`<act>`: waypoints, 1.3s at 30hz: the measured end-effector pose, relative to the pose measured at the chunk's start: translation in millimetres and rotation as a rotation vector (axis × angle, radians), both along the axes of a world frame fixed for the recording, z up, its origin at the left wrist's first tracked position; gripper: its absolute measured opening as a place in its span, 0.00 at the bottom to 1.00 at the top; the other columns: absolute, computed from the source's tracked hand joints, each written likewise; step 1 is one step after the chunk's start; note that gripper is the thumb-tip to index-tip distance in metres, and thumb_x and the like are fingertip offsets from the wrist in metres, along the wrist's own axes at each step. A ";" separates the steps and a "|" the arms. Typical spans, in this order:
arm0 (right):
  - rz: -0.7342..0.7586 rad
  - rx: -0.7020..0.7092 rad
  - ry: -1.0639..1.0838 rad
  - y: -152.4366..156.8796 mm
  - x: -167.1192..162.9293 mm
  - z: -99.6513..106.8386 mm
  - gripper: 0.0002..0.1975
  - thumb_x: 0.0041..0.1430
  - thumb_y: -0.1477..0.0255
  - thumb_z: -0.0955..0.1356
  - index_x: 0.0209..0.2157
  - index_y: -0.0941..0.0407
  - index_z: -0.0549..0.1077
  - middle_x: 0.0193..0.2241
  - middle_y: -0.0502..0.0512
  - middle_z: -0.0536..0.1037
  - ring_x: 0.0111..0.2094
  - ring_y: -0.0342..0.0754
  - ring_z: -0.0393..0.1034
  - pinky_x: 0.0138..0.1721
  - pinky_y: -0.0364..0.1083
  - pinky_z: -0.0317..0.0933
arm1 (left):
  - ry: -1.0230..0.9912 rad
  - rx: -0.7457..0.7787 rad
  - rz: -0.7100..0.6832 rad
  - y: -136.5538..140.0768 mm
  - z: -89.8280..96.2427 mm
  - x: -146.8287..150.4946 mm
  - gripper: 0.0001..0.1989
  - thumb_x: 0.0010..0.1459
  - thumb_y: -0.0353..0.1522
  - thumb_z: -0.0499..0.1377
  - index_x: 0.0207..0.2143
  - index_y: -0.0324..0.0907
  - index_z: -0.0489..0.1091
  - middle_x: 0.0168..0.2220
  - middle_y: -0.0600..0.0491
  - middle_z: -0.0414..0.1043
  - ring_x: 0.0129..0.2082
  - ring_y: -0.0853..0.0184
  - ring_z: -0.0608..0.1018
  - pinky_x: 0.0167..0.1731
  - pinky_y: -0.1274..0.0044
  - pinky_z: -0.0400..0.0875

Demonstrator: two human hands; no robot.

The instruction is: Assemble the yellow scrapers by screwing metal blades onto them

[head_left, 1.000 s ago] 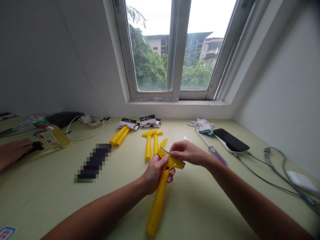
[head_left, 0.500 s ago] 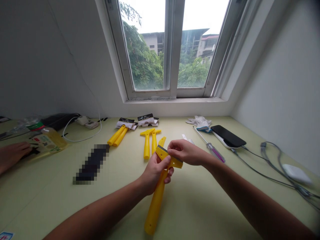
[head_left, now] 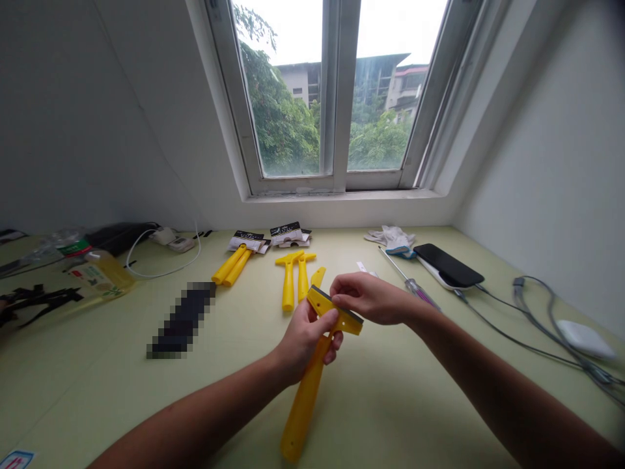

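My left hand point(head_left: 307, 339) is wrapped around the neck of a yellow scraper point(head_left: 303, 404), its thumb pressed on the scraper head. The handle slants down toward me, and a dark, thin blade point(head_left: 351, 315) runs along the head's upper edge. Against that edge rest the curled fingers of my right hand point(head_left: 364, 296), closed together; whether they pinch the blade or something small is hidden. Just beyond lie a loose yellow piece point(head_left: 318, 276) and two more yellow scrapers point(head_left: 288, 280) with T-shaped heads.
Packaged yellow scrapers point(head_left: 234, 266) and black-and-white cards point(head_left: 287, 233) lie toward the window. On the right are a screwdriver point(head_left: 417, 291), gloves point(head_left: 393, 238), a phone point(head_left: 446, 264), cables and a white case point(head_left: 584, 339). Leftward are a bottle point(head_left: 105, 273) and black strips point(head_left: 41, 303).
The scraper head has tilted slightly and shifted a little right, with more of its blade edge showing. Another person's hand at the far left has withdrawn from beside the bottle, where black strips now show.
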State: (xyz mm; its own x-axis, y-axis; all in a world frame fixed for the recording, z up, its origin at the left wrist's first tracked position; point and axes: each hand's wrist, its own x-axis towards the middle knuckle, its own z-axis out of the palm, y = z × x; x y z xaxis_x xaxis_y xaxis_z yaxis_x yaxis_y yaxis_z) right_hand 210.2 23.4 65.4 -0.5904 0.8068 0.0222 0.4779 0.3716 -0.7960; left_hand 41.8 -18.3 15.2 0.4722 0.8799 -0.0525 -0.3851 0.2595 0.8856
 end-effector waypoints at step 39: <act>0.044 -0.192 0.266 8.1 8.8 6.1 0.15 0.51 0.62 0.71 0.26 0.60 0.70 0.22 0.49 0.71 0.23 0.40 0.63 0.24 0.40 0.56 | -0.042 0.138 0.068 16.2 25.7 -8.9 0.09 0.58 0.35 0.57 0.36 0.39 0.62 0.28 0.54 0.66 0.23 0.71 0.72 0.21 0.78 0.67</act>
State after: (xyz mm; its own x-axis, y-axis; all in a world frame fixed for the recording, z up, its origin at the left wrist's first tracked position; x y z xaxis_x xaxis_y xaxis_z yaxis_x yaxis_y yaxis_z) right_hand 219.0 31.4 71.6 -0.6188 0.7849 0.0303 0.2305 0.2183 -0.9483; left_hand 32.9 -2.1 40.9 0.4104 0.9075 0.0895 -0.4354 0.1087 0.8937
